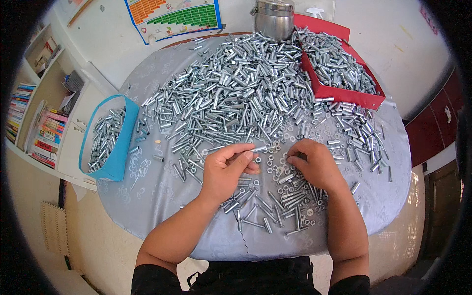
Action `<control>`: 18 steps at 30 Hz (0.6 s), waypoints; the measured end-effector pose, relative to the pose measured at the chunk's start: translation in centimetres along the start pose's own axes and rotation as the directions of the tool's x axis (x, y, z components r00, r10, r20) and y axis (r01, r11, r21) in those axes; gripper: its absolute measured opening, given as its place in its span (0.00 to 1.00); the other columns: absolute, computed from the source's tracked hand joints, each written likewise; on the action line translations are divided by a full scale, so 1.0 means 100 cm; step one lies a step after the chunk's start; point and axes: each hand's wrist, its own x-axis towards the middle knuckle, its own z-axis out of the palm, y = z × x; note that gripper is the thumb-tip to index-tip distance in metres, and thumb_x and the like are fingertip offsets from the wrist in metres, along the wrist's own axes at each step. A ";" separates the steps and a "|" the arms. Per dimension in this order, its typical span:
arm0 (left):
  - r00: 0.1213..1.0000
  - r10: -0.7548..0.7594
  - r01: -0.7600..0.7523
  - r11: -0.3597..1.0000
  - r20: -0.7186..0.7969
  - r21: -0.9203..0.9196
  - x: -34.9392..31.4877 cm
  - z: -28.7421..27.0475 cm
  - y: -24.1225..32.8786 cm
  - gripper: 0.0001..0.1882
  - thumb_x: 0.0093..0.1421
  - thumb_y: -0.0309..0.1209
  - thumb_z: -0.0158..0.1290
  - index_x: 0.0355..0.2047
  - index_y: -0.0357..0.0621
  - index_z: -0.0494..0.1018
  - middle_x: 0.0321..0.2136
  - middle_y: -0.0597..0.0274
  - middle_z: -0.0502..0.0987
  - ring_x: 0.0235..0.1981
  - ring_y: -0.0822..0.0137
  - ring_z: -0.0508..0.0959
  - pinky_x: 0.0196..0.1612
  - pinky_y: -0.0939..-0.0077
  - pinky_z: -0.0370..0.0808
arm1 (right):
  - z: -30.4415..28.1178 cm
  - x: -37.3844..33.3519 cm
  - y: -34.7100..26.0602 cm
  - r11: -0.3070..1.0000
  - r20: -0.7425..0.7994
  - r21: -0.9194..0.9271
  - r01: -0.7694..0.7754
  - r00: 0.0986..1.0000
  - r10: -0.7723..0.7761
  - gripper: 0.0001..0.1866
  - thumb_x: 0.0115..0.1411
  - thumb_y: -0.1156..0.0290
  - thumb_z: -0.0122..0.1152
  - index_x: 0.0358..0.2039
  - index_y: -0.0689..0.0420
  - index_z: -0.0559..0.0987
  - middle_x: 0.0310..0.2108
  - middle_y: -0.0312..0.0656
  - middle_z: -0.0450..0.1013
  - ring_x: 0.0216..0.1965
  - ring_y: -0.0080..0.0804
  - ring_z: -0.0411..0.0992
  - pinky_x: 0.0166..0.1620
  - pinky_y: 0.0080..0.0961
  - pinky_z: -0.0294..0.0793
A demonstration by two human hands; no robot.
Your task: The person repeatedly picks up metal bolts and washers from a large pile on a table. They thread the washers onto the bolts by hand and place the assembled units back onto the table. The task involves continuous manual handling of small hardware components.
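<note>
In the middle of the table, my left hand is closed, with thumb and forefinger pinching a metal sleeve anchor bolt that points to the right. Just right of it, my right hand is curled with its fingertips down among loose nuts and washers; whether it grips one is hidden. Between my forearms lie loose bolts, some with sleeves on them. Beyond both hands spreads a large heap of silver sleeve anchors.
A blue fabric bin of metal sleeves stands at the left table edge. At the back right, a red box brims with anchors beside a steel canister. The table's grey cloth hangs over its rim. A bookshelf stands left.
</note>
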 end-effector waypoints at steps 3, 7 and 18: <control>1.000 0.004 -0.004 1.000 0.005 -0.010 0.000 -0.001 -0.001 0.11 0.63 0.23 0.52 0.45 0.31 0.74 0.35 0.52 0.80 0.31 0.68 0.81 0.34 0.75 0.82 | -0.002 -0.001 -0.003 0.994 0.008 0.087 -0.070 0.998 0.070 0.06 0.54 0.72 0.60 0.32 0.60 0.78 0.31 0.51 0.75 0.35 0.50 0.74 0.39 0.37 0.72; 1.000 -0.002 0.002 1.000 0.001 -0.009 -0.001 0.000 0.001 0.11 0.63 0.23 0.51 0.45 0.31 0.74 0.35 0.52 0.80 0.31 0.68 0.81 0.35 0.74 0.82 | -0.002 0.000 -0.001 0.997 -0.005 0.068 -0.036 0.999 0.036 0.06 0.55 0.73 0.58 0.32 0.61 0.78 0.31 0.51 0.75 0.35 0.51 0.74 0.39 0.38 0.72; 1.000 0.007 -0.007 1.000 0.013 0.002 -0.001 -0.001 -0.001 0.11 0.63 0.24 0.52 0.45 0.33 0.75 0.36 0.53 0.81 0.31 0.68 0.82 0.34 0.76 0.81 | 0.002 0.000 0.000 0.966 -0.045 0.218 -0.138 0.987 0.152 0.06 0.57 0.73 0.59 0.34 0.62 0.78 0.28 0.46 0.76 0.29 0.36 0.74 0.35 0.29 0.72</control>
